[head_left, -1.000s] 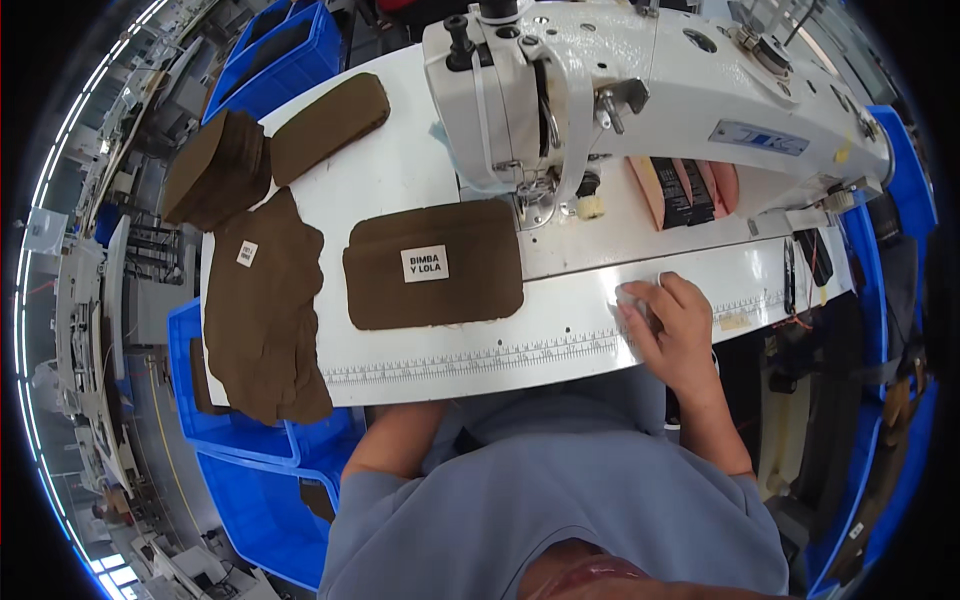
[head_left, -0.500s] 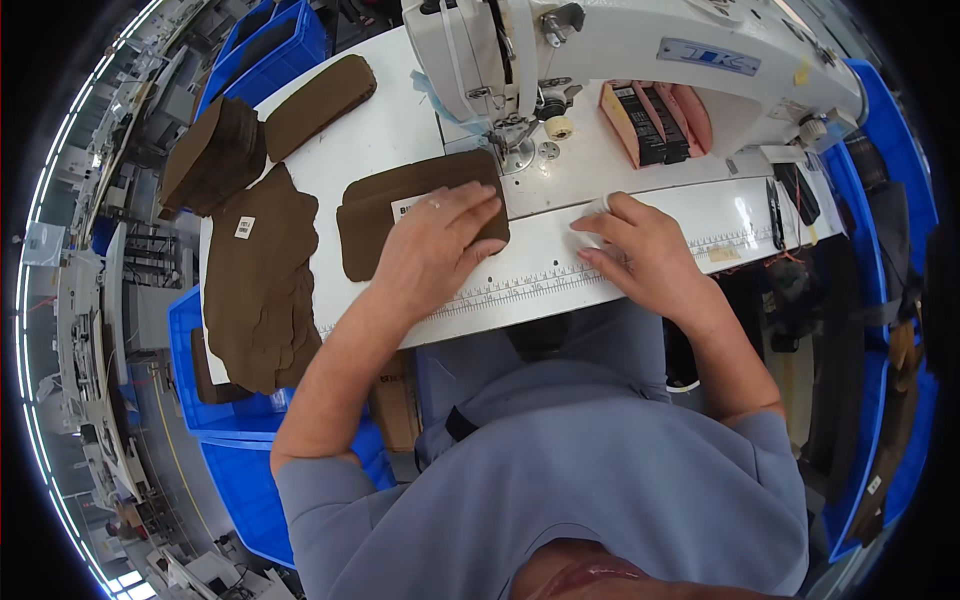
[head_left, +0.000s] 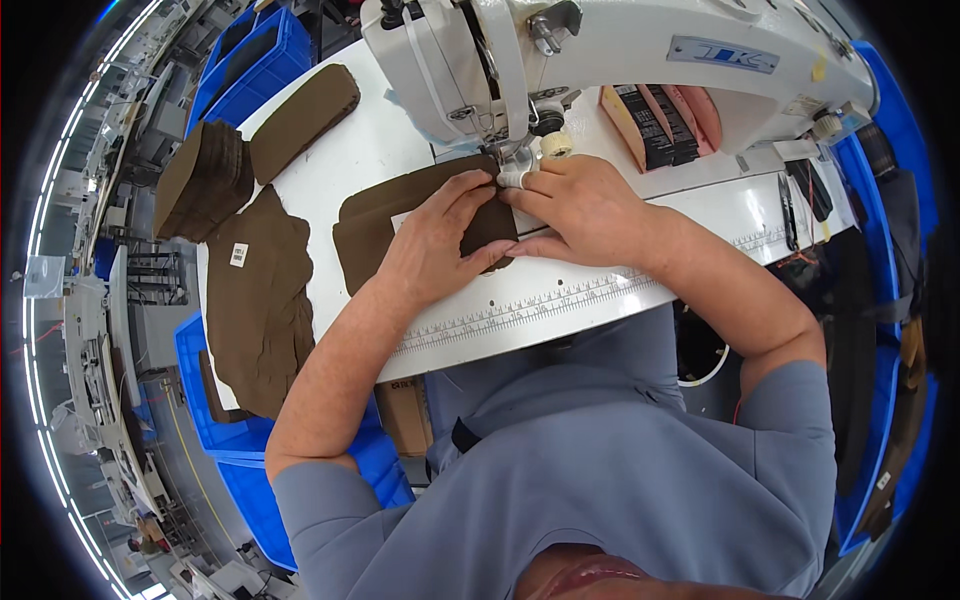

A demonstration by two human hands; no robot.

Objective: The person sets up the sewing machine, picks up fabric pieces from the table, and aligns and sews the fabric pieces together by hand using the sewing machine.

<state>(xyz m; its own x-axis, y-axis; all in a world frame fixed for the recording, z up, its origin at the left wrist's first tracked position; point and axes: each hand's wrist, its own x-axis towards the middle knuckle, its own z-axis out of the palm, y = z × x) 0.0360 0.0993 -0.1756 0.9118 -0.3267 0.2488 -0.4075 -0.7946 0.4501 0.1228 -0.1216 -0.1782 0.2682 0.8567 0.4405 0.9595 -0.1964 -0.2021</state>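
Note:
A brown fabric piece (head_left: 362,240), layered and with a white label partly under my fingers, lies on the table at the sewing machine. My left hand (head_left: 437,235) rests flat on its right part, fingers stretched and thumb apart. My right hand (head_left: 585,212) reaches the piece's right edge, its forefinger and thumb spread apart there, the thumb tips of both hands close together. Something white wraps one right fingertip. Just beyond the fingers stands the sewing machine's needle and presser foot area (head_left: 517,160); the fingers partly hide the foot.
Brown fabric pieces (head_left: 255,290) are spread at the left, beside a thick stack (head_left: 205,180) and another brown pad (head_left: 305,120). A pink-edged box (head_left: 655,125) sits under the machine arm (head_left: 640,40). Small tools (head_left: 790,210) lie at the right; blue bins (head_left: 245,60) stand around the table.
My right hand has moved left and away from me to the fabric's right edge, by the presser foot. My left hand stays on the fabric. The view has shifted slightly.

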